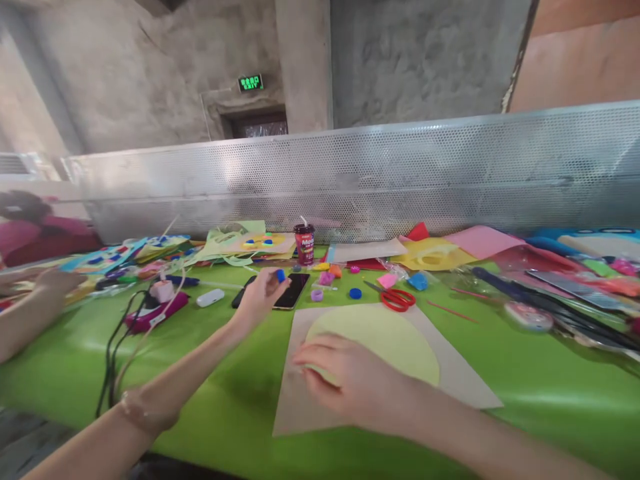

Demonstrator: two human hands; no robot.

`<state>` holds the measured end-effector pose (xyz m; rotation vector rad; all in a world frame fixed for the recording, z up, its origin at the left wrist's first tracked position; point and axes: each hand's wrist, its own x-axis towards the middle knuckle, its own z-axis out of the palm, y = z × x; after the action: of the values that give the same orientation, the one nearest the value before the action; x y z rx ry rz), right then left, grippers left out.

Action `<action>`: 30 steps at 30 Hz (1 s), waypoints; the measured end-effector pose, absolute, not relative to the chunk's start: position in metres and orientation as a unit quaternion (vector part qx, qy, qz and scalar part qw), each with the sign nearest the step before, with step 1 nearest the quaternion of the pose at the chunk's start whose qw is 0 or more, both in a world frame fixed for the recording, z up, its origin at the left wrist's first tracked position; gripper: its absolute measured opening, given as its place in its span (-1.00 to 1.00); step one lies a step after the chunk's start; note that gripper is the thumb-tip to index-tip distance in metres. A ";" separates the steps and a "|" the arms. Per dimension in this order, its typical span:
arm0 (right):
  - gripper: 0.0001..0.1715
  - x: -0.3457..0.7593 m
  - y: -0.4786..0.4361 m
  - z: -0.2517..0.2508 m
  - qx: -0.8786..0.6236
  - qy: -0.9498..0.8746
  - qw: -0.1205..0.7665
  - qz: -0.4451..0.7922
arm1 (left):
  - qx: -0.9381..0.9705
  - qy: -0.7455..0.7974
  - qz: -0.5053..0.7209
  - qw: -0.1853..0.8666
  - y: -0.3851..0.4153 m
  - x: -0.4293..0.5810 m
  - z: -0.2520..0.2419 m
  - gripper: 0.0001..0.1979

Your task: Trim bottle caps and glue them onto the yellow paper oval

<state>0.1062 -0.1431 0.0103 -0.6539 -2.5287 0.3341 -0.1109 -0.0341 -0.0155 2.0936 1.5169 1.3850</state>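
Observation:
My left hand (261, 297) is raised over a dark phone (295, 290), its fingers closed on a small blue lump (281, 275) that looks like modelling clay. Low over the paper is my right hand (345, 377), slightly blurred, with thumb and forefinger curled towards each other. Whatever lies between those fingertips is too small to make out. Under it, a pale yellow paper oval (390, 340) rests on a light beige sheet (465, 387). Red-handled scissors (397, 300) lie at the sheet's far edge, near a round blue piece (355, 293) and a purple ring (317, 295).
A lidded cup with a straw (304, 245) stands at the back. Left are a magenta power strip (157, 313) with cables and a white case (210, 298). Coloured sheets (435, 257) and a black strap (560, 313) lie right. Another person's arm (30, 307) reaches in from the left.

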 end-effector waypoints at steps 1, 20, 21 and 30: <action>-0.66 0.121 -0.136 0.014 -0.273 -0.934 0.205 0.107 | 0.729 0.501 0.448 0.132 -0.035 -0.102 -0.016 -0.65; -0.81 0.179 -0.059 -0.001 -0.484 -0.856 0.181 -0.027 | 0.761 0.387 0.330 0.404 -0.007 -0.003 -0.007 -0.79; -0.83 0.183 -0.056 0.003 -0.476 -0.851 0.216 -0.040 | 0.747 0.363 0.350 0.433 -0.008 0.003 -0.006 -0.78; -0.75 0.210 -0.042 0.004 -0.353 -0.866 0.344 0.082 | 0.688 0.237 0.354 0.588 -0.023 0.020 -0.020 -0.79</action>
<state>0.2096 -0.0424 0.0039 -0.9164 -2.2501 0.2135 0.0197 -0.0234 -0.0204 1.6025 0.5512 0.8256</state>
